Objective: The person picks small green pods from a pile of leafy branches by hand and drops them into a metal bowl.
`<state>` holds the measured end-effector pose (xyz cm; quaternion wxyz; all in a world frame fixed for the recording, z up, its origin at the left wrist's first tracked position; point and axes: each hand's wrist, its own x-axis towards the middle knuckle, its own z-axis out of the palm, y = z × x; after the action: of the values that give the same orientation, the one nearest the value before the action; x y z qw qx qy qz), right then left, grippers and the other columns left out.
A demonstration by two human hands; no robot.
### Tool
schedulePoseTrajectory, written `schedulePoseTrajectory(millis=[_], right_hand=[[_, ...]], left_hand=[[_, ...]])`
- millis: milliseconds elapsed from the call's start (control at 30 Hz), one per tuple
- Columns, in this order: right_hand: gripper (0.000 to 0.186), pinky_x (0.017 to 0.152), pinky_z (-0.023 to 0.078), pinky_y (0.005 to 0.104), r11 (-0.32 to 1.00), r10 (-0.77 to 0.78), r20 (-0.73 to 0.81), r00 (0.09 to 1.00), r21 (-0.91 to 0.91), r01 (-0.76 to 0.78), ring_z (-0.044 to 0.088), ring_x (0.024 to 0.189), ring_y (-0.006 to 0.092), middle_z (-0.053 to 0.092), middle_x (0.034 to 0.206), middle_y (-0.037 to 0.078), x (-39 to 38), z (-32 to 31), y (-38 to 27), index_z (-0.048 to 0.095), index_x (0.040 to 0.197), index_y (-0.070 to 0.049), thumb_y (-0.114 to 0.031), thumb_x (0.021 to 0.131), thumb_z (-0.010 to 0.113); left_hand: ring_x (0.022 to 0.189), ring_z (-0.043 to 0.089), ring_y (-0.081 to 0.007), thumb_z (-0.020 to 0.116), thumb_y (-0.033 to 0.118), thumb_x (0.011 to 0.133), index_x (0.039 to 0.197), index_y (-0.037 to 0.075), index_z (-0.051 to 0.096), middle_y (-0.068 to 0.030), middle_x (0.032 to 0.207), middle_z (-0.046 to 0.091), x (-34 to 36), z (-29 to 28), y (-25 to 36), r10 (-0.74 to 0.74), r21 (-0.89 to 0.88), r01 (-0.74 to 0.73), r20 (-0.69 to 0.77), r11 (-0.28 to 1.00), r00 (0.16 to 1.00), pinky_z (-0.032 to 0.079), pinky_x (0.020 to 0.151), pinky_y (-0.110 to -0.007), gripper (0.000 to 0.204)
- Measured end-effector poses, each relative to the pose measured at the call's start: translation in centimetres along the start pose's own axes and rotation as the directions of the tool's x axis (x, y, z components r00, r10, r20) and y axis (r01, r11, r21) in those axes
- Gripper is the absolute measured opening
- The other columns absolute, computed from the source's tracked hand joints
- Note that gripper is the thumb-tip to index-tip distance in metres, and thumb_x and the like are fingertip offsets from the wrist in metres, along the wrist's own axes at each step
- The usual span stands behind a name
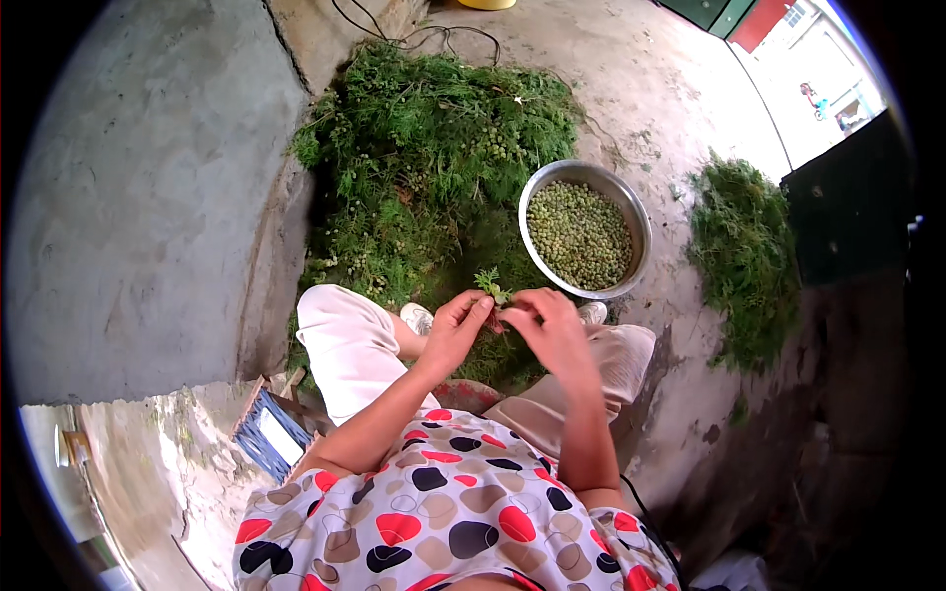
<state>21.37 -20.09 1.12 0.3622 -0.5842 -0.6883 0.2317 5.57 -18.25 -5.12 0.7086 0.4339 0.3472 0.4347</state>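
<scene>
Between my knees, my left hand point(461, 323) is closed on a small green leafy sprig point(492, 284), whose leaves stick up past the fingertips. My right hand point(548, 321) is close against it with bent fingers at the sprig's lower part; whether it grips anything is hidden. Just beyond my right hand stands a round metal basin point(641, 236) holding many small green round seed cones point(579, 234). A large heap of cut green branches point(424, 148) with similar cones lies in front of me and reaches back toward my feet.
A smaller pile of green branches point(744, 256) lies on the concrete floor point(641, 89) to the right. At the left rises a grey concrete block point(148, 187). A blue woven-seat stool point(271, 433) stands by my left side. Black cable point(448, 32) runs behind the heap.
</scene>
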Motion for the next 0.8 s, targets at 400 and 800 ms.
schedulePoseTrajectory(millis=[400, 800], right_hand=[[0.015, 0.058, 0.046, 0.0261, 0.935, 0.13, -0.1, 0.986, 0.343, -0.088, 0.058, 0.067, 0.0179, 0.058, 0.085, 0.009, 0.0, 2.8, -0.4, 0.059, 0.091, 0.0, -0.01, 0.08, 0.061], [0.024, 0.079, 0.045, 0.0346, 0.943, -0.284, -0.641, 0.713, -0.321, 0.088, 0.055, 0.092, 0.0301, 0.058, 0.101, 0.015, 1.3, -3.2, 2.5, 0.055, 0.103, 0.0, 0.0, 0.08, 0.055]], left_hand=[[0.074, 0.053, -0.005, 0.053, 0.009, 0.088, 0.091, 0.001, 0.055, -0.0002, 0.08, 0.059, 0.5, 0.6, 0.3, 0.022, -0.122, -0.046, -0.193, 0.991, 0.981, 0.045, 0.067, -0.019, 0.009], [0.067, 0.056, -0.0116, 0.045, 0.006, 0.089, 0.085, 0.006, 0.051, -0.0036, 0.079, 0.057, 0.3, 0.1, 1.5, -0.117, -0.342, 0.098, -0.034, 0.934, 0.993, 0.049, 0.079, -0.033, 0.008]])
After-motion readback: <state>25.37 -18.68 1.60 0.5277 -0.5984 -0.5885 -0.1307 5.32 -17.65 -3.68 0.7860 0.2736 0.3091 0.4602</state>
